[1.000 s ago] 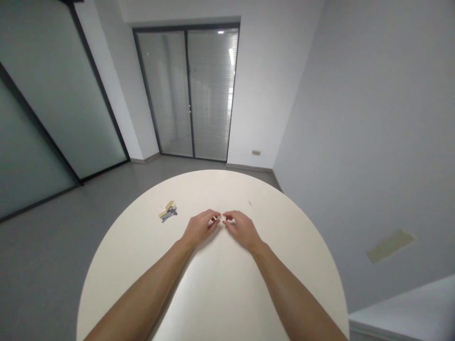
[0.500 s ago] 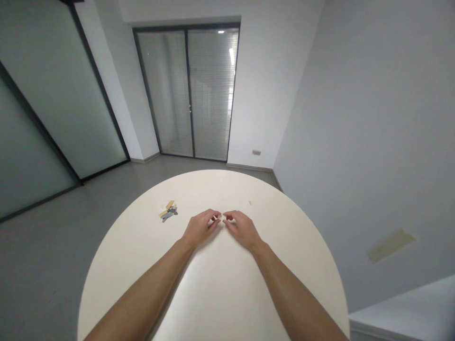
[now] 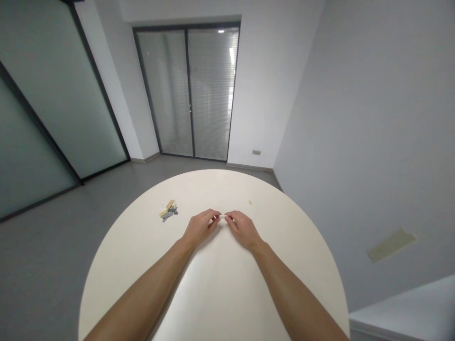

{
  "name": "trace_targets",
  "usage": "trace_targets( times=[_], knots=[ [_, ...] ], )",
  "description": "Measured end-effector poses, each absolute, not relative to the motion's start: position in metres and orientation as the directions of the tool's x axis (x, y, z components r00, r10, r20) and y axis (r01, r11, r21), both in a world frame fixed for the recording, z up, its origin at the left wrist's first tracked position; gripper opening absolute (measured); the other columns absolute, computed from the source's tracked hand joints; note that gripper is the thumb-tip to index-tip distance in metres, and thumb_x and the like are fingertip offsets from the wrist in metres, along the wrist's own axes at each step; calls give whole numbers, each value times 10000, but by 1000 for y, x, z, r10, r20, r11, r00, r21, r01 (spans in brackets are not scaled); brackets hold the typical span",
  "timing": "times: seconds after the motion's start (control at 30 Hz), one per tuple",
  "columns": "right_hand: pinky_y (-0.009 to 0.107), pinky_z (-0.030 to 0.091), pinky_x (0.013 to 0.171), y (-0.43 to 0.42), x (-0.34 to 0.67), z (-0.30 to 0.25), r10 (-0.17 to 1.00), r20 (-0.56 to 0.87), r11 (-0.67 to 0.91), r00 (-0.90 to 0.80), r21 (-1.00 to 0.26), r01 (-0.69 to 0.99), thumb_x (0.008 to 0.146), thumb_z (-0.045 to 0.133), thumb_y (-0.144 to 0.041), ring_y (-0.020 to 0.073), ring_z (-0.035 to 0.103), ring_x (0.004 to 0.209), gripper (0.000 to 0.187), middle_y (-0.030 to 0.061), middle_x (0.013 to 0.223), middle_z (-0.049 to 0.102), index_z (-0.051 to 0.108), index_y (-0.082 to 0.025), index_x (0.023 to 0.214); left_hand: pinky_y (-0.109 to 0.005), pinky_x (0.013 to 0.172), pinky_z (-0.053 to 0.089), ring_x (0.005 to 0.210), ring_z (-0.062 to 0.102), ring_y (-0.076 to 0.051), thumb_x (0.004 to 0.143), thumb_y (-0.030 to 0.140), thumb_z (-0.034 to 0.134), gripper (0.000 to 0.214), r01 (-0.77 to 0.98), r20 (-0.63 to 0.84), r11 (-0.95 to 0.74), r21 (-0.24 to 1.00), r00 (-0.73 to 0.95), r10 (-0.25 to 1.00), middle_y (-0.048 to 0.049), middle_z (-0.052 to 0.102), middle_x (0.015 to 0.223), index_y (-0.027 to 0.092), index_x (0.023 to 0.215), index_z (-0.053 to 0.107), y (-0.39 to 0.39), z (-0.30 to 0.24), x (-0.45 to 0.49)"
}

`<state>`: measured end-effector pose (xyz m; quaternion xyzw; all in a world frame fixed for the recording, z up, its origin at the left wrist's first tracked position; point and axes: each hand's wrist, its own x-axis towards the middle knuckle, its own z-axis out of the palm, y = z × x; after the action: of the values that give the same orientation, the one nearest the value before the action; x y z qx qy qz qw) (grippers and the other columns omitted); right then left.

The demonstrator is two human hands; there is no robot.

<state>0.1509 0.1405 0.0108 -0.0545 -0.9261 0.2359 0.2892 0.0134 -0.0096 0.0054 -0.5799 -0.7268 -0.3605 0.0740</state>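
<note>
Room: plain office-type space, pretty bare. A white wall [image 3: 355, 118] runs down the right, a sliding glass door [image 3: 212, 92] with blinds behind it sits straight ahead, a frosted glass partition [image 3: 57, 109] is on the left, and the floor is grey vinyl [image 3: 46, 255].

Table: big round cream tabletop [image 3: 213, 284], with the person's forearms reaching over it from the near edge.

Pile: a little heap of yellow and grey pieces [image 3: 168, 211] lies left of the hands, not touching them. Looks like small building bits, but it's too small to be sure.

Stray bit: one tiny yellow piece [image 3: 250, 202] sits alone, up and to the right of the hands.

Left hand [image 3: 201, 228]: fingers curled, pinching one end of the small white piece [image 3: 223, 216].

Right hand [image 3: 244, 231]: pinching the other end of that same piece.

Just changed: the hands have closed in since half a second ago. The gap between the fingertips is gone, and the hands are now together with the piece clamped between them, right at the middle of the table.
</note>
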Motion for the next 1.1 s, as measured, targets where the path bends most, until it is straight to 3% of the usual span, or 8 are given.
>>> trace_targets(
  times=[0.13, 0.3, 0.63, 1.1],
  knots=[
    [321, 459, 863, 140, 151, 11, 235, 481, 876, -845, -482, -31, 1016, 424, -328, 181, 620, 955, 256, 55, 1020, 700, 652, -214, 1045, -221, 745, 530, 875, 657, -128, 940, 224, 501, 252, 896, 535, 34, 443, -295, 791, -2, 693, 1010, 264, 1168, 601, -9, 3, 12],
    [316, 459, 861, 138, 151, 12, 229, 482, 865, -846, -499, -50, 1019, 411, -320, 176, 616, 947, 254, 49, 1010, 695, 640, -210, 1034, -226, 771, 521, 879, 660, -124, 944, 207, 491, 224, 912, 560, 7, 410, -258, 787, -6, 694, 1018, 258, 1109, 632, -8, 3, 12],
    [320, 476, 858, 139, 151, 11, 250, 495, 848, -832, -526, -58, 957, 519, -254, 178, 627, 906, 190, 38, 996, 691, 617, -230, 1118, -226, 728, 534, 864, 665, -131, 946, 269, 514, 214, 903, 564, 10, 430, -278, 777, -12, 695, 981, 261, 1120, 638, -9, 4, 12],
    [320, 480, 849, 139, 152, 11, 247, 493, 857, -834, -513, -50, 949, 527, -260, 179, 629, 901, 205, 43, 981, 690, 623, -227, 1128, -223, 699, 534, 837, 667, -133, 950, 310, 512, 221, 901, 554, 26, 434, -289, 781, -12, 700, 953, 259, 1120, 644, -9, 5, 13]
  ],
)
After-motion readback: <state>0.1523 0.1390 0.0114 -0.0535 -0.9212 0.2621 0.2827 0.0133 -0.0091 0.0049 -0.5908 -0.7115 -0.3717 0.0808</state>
